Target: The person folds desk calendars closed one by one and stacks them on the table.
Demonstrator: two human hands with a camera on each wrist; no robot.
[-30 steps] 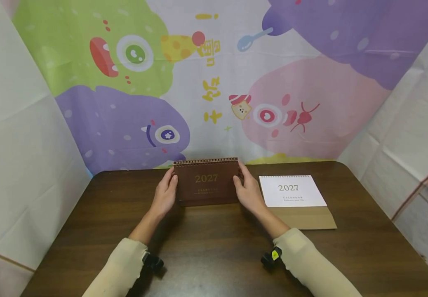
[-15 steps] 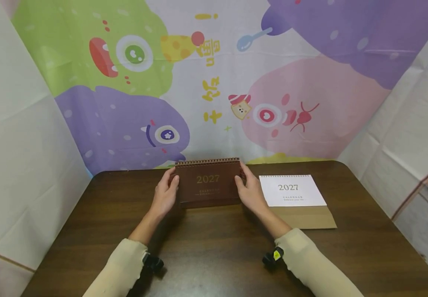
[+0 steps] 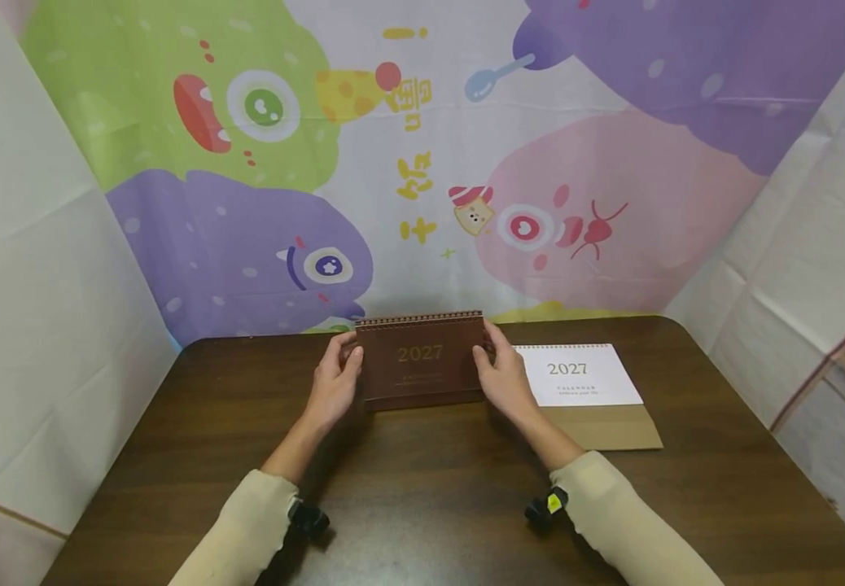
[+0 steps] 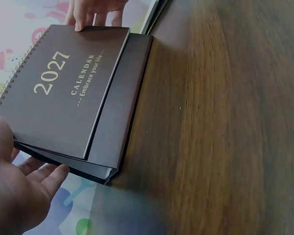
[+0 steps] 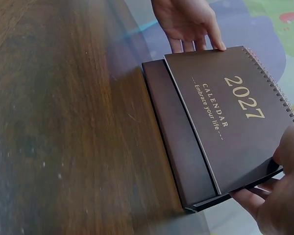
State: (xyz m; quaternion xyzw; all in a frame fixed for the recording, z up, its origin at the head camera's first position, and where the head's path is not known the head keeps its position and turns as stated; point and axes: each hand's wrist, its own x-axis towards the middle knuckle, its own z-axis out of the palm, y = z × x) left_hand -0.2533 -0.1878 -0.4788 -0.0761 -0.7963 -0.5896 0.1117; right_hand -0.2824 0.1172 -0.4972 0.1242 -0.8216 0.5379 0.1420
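Note:
A dark brown spiral-bound desk calendar (image 3: 420,370) with gold "2027" lettering stands propped at the back middle of the table, coil on top. My left hand (image 3: 335,378) grips its left side, thumb on the front edge and fingers behind. On the other side my right hand (image 3: 505,373) holds it the same way. In the left wrist view the brown calendar (image 4: 71,83) shows its cover pages lying over a folded stand base. The right wrist view shows the calendar (image 5: 225,112) with fingers of the near hand (image 5: 279,196) under its side edge.
A white 2027 desk calendar (image 3: 576,378) with a tan base (image 3: 606,427) stands just right of my right hand, partly behind it. Behind the dark wood table (image 3: 422,488) hangs a cartoon-printed cloth (image 3: 422,277). White cloth walls (image 3: 49,244) close in the sides.
Both hands have shifted slightly to the right together with the brown calendar, bringing it nearer the white one. The white calendar stays in place.

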